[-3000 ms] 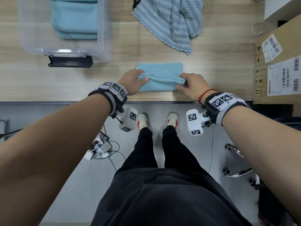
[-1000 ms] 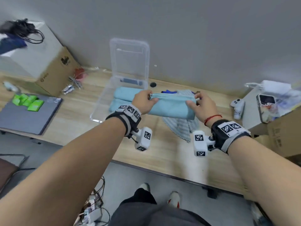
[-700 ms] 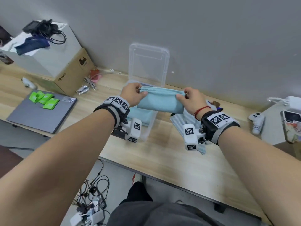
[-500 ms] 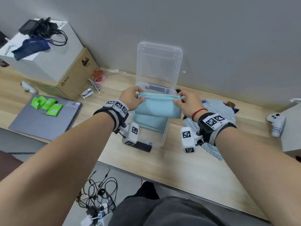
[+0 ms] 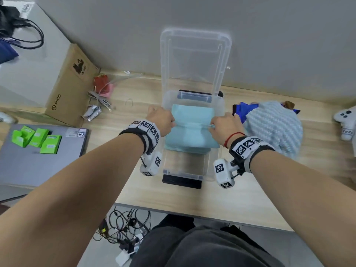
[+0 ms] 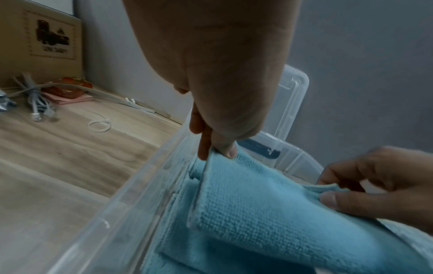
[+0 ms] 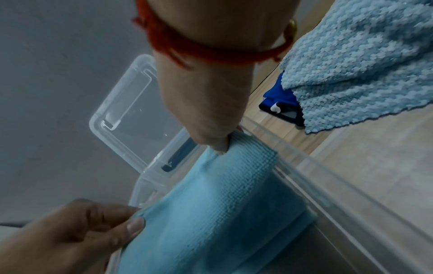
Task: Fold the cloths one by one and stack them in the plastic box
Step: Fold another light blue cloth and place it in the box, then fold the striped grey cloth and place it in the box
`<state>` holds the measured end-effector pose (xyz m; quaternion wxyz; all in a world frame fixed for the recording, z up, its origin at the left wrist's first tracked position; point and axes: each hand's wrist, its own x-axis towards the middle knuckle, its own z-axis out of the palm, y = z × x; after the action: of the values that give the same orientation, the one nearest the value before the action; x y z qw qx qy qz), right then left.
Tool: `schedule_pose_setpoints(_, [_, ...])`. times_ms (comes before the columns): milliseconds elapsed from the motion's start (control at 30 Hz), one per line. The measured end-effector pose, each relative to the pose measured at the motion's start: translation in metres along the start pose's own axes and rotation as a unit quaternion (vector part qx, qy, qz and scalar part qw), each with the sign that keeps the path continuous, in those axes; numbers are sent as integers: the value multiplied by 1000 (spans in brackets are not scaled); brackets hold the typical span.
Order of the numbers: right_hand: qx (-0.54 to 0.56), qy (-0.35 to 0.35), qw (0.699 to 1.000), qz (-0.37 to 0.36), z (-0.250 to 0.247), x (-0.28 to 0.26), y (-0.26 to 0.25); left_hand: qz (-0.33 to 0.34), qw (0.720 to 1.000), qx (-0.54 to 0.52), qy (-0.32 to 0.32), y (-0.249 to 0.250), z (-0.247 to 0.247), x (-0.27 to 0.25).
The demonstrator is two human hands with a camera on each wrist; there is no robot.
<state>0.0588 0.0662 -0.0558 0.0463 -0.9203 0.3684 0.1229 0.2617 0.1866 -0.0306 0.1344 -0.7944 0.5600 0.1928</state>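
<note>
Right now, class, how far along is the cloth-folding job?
Done: folded blue cloths already lie in the plastic box. In hand: the left hand and right hand pinch another folded cloth over them. Left: the knitted cloth lies unfolded beside the box.

Head overhead (wrist views close)

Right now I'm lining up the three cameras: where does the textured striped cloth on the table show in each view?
Head: the striped cloth lies crumpled on the table right of the plastic box, beyond the right hand.
Left wrist: not in it.
Right wrist: upper right corner, partly over a dark blue item.
Shared landmark: the box's upright clear lid.
</note>
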Motion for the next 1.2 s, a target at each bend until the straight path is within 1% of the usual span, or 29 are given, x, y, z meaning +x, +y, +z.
schedule_pose_setpoints(100, [-89,3,996,-30,7,1,-8,30,996,88,-15,0,4,10])
schedule_pose_setpoints(200, [-128,-5,991,-31,12,3,-16,52,986,159,-10,3,9,17])
schedule_pose_setpoints(300, [-144,-30,989,-22,19,6,-23,52,982,180,-11,6,16,22])
schedule_pose_setpoints(400, [-150,-38,988,-16,24,8,-25,44,981,187,-17,9,24,26])
schedule_pose_setpoints(600, [-142,-22,990,2,28,11,-27,28,989,141,-16,13,25,29])
schedule_pose_setpoints(733, [-125,-10,992,2,25,8,-28,52,996,73,4,16,17,27])
schedule_pose_setpoints(800, [-116,3,993,-11,25,7,-26,74,997,32,-12,20,10,27])
schedule_pose_setpoints(867, [-111,23,993,-26,22,6,-25,100,994,-9,-41,26,7,27])
schedule_pose_setpoints(933, [-100,42,993,-42,19,6,-26,112,988,-66,-81,31,9,26])
schedule_pose_setpoints(1000, [-87,59,991,-78,15,5,-28,116,983,-91,-113,32,15,23])
schedule_pose_setpoints(1033, [-81,45,990,-103,15,3,-29,118,982,-85,-123,32,19,22])
schedule_pose_setpoints(1100, [-93,-19,986,-137,18,-1,-31,115,982,-69,-136,32,26,20])
schedule_pose_setpoints(1133, [-109,-47,983,-140,20,-3,-32,111,982,-61,-142,31,26,18])
schedule_pose_setpoints(1200, [-143,-78,977,-135,22,-7,-32,107,981,-29,-161,32,25,17])
